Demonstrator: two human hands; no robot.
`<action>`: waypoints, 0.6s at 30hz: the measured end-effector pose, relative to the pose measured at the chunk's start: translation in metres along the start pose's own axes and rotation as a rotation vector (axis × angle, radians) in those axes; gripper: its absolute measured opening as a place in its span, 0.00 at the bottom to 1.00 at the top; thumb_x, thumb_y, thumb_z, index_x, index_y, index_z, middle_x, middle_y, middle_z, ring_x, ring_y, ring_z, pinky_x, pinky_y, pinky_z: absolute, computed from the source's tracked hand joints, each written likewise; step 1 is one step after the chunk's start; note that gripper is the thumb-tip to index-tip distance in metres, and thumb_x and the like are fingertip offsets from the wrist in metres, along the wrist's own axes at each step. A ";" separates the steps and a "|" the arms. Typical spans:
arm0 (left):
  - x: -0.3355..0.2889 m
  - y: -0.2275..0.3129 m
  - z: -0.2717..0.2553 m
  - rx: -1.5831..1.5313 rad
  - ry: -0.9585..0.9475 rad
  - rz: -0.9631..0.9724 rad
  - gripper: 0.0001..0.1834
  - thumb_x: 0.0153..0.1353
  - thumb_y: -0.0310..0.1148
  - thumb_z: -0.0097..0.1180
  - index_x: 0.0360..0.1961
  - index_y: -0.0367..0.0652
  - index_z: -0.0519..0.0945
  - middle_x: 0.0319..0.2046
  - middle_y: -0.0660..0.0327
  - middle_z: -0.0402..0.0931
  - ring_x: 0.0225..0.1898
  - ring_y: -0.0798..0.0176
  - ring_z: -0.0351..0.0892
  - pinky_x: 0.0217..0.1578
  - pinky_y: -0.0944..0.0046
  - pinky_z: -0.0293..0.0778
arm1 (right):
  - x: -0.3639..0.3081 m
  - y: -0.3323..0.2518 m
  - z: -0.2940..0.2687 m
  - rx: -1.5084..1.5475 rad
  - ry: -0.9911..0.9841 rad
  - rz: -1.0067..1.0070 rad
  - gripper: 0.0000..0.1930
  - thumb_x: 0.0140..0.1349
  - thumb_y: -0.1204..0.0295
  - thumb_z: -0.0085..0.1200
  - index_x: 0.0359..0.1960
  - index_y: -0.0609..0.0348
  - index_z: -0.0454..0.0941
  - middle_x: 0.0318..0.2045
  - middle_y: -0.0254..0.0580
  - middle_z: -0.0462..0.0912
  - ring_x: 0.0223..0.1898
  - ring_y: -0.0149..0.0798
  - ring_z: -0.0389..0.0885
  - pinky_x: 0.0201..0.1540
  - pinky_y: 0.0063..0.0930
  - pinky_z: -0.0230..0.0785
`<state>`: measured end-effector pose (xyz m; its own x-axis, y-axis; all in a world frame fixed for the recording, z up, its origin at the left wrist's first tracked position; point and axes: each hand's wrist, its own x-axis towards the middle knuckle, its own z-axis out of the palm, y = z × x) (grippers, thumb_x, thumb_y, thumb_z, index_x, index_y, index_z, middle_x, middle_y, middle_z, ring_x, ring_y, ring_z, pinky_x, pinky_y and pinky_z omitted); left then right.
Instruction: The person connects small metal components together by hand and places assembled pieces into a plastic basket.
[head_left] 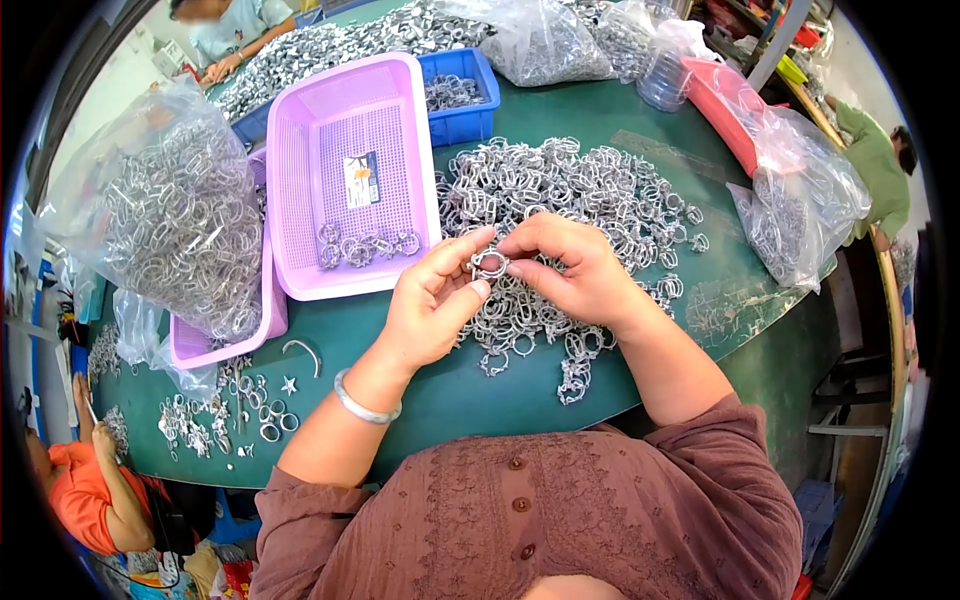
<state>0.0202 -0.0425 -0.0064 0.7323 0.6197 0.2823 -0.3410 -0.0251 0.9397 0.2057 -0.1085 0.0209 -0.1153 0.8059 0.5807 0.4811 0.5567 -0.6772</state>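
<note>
Green table (480, 410) shows a scuffed strip between heaped metal rings (600, 200) and a plastic bag (790, 220) near its right edge. Over the heap's near side, the left hand (430, 300) and right hand (575, 265), fingertips barely parted, pinch one silvery ring (489, 264); a lilac basket (330, 140) stands left.

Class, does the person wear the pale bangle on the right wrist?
No, the pale bangle circles the wrist of the left hand, while the wrist of the right hand is bare.
</note>
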 end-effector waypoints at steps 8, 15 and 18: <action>-0.003 0.001 0.003 -0.013 -0.022 -0.060 0.27 0.56 0.15 0.45 0.60 0.37 0.65 0.45 0.61 0.72 0.46 0.71 0.71 0.46 0.69 0.71 | -0.004 -0.005 0.002 0.085 -0.004 0.129 0.09 0.52 0.79 0.57 0.37 0.62 0.77 0.28 0.39 0.78 0.30 0.34 0.79 0.33 0.24 0.70; -0.002 -0.001 0.003 -0.025 -0.043 -0.099 0.29 0.58 0.14 0.45 0.62 0.38 0.62 0.47 0.60 0.69 0.49 0.70 0.70 0.48 0.70 0.69 | -0.005 -0.004 0.001 0.133 -0.017 0.167 0.09 0.55 0.78 0.57 0.39 0.63 0.77 0.28 0.39 0.78 0.30 0.30 0.78 0.33 0.23 0.70; -0.002 0.002 0.005 -0.006 -0.009 -0.116 0.31 0.58 0.15 0.46 0.64 0.39 0.57 0.47 0.60 0.70 0.48 0.71 0.71 0.47 0.71 0.69 | -0.005 -0.005 0.001 0.149 -0.016 0.209 0.08 0.55 0.77 0.57 0.38 0.63 0.78 0.28 0.38 0.78 0.29 0.28 0.76 0.32 0.22 0.69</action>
<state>0.0212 -0.0479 -0.0044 0.7724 0.6111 0.1732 -0.2568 0.0510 0.9651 0.2024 -0.1149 0.0210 -0.0410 0.9092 0.4143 0.3629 0.3999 -0.8417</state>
